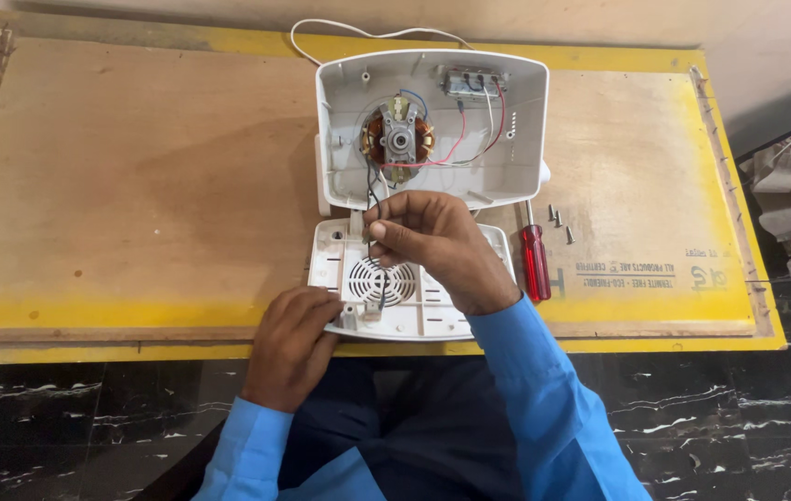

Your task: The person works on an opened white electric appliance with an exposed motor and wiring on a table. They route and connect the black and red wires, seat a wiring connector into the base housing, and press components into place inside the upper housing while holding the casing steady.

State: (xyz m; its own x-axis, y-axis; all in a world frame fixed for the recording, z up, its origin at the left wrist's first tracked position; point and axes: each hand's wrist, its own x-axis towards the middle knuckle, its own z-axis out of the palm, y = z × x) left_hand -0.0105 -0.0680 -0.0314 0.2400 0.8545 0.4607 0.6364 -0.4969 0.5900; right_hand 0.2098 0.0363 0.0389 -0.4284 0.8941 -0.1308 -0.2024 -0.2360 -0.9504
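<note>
Where the wires run: while the right hand (428,237) pinches the dark wires (375,199) between thumb and fingertips, they stretch from that pinch up into the open shell and down toward the lower cover.
Right-hand grip: narrow, fingertips closed on the wires, with the wrist crossing over the lower cover.
Left-hand grip: the left hand (295,339) is curled, its fingertips pressed on the near edge of the white vented base cover (433,306), below and to the left of the pinch; whether it clasps the small grey part there I cannot tell.
Just above the pinch: the white appliance housing (521,121) lies open, its copper-wound motor (398,139) sitting directly beyond the held wires.
Further up from the pinch: red and blue leads run from the motor to a terminal block (472,82) at the housing's far corner; a white power cord (368,35) loops out behind it.
Right of the pinch: a red-handled screwdriver (535,260) lies beside the cover, and several loose screws (559,223) rest just past its shaft.
Under everything: a plywood board (136,186) on a yellow-edged table (674,65).
</note>
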